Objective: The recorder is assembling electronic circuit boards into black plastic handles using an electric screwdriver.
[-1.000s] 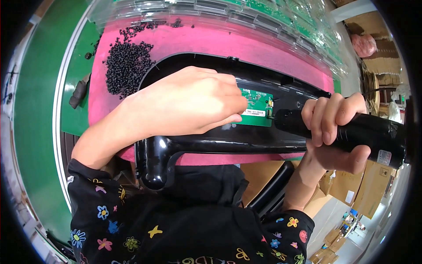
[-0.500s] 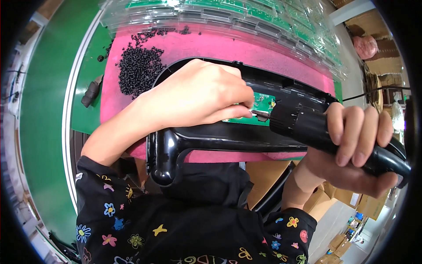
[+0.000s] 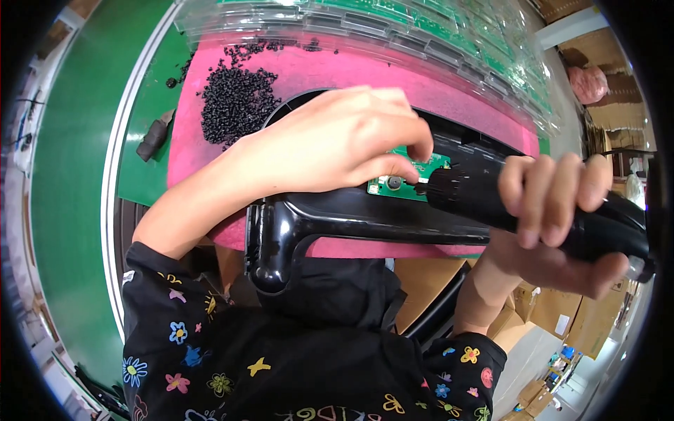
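My right hand (image 3: 554,203) is wrapped round a black electric screwdriver (image 3: 474,193) that points left. Its tip reaches a green circuit board (image 3: 382,188), which lies inside a long black glossy plastic housing (image 3: 372,217) with a rounded arm at its left end. A round dark part shows on the board near the tip. My left hand (image 3: 344,140) hovers over the housing and board, slightly blurred. Its thumb is close to the screwdriver tip and apart from the bent fingers, with nothing seen between them. The hand covers part of the board and housing.
A heap of small black screws (image 3: 239,105) lies on the pink mat (image 3: 184,151) at the far left. Clear plastic trays (image 3: 365,28) with green boards stand along the back. A small dark object (image 3: 153,140) rests left of the mat. Cardboard boxes (image 3: 554,312) are at the lower right.
The left thumb and fingers have parted from their pinch at the screwdriver tip, and the hand has lifted slightly. The screwdriver has shifted a little left relative to the board. The whole view has shifted slightly.
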Tool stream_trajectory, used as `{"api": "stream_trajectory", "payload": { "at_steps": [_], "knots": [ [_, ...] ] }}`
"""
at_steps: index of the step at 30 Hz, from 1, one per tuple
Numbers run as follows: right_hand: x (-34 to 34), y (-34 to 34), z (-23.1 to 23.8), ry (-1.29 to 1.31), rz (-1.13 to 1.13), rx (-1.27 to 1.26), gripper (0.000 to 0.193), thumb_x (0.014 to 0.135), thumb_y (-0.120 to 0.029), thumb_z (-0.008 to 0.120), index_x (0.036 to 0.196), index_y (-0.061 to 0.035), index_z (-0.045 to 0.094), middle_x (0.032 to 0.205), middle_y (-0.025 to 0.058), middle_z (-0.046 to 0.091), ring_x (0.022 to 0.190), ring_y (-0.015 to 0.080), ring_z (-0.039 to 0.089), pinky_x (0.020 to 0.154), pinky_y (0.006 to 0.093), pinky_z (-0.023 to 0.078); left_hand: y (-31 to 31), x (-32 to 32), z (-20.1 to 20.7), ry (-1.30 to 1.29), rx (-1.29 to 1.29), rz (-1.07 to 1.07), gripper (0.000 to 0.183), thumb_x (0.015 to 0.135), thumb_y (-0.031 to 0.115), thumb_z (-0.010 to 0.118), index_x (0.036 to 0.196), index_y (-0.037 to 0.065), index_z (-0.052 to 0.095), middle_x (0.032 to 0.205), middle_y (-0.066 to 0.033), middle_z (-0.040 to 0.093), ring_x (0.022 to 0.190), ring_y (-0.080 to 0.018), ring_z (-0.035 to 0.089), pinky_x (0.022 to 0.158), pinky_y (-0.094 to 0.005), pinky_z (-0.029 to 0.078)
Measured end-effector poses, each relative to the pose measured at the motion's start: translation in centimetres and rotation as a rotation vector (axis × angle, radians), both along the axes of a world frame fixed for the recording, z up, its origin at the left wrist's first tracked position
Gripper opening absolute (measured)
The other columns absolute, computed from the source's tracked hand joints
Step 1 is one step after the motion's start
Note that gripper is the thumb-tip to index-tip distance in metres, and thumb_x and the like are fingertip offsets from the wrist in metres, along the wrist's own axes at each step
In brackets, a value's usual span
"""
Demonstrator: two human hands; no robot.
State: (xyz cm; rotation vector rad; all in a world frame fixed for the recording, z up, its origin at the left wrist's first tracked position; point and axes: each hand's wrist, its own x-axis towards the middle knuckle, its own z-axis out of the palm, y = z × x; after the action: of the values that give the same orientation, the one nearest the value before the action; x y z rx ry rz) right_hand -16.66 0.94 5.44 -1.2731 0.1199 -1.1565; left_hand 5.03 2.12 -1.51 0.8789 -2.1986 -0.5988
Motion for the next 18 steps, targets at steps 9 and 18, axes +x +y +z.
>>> {"api": "stream_trajectory", "payload": {
  "at_steps": [9, 18],
  "knots": [
    [1.6, -0.4, -2.5, 0.079, 0.052, -0.018, 0.055, 0.08, -0.056, 0.067, 0.099, -0.0084, 0.048, 0.068, -0.0018, 0.05, 0.051, 0.0082, 0.045, 0.055, 0.0248, 0.035, -4.5, 2.8, -0.7, 0.192, -0.618, 0.279, 0.046, 0.091, 0.037, 0.055, 0.113, -0.001, 0.041, 0.103, -0.0132, 0.04, 0.1, -0.0255, 0.039, 0.095, -0.0386, 0.031],
    [3.3, -0.1, -1.6, 0.22, 0.136, 0.082, 0.053, 0.076, -0.046, 0.08, 0.09, -0.0065, 0.048, 0.064, 0.0009, 0.051, 0.053, 0.0107, 0.047, 0.052, 0.0253, 0.038, -1.8, 1.7, 0.9, 0.244, -0.261, 0.561, 0.026, 0.082, 0.0, 0.047, 0.108, 0.0, 0.041, 0.098, -0.0157, 0.041, 0.097, -0.0318, 0.042, 0.093, -0.0409, 0.036]
  ]
}}
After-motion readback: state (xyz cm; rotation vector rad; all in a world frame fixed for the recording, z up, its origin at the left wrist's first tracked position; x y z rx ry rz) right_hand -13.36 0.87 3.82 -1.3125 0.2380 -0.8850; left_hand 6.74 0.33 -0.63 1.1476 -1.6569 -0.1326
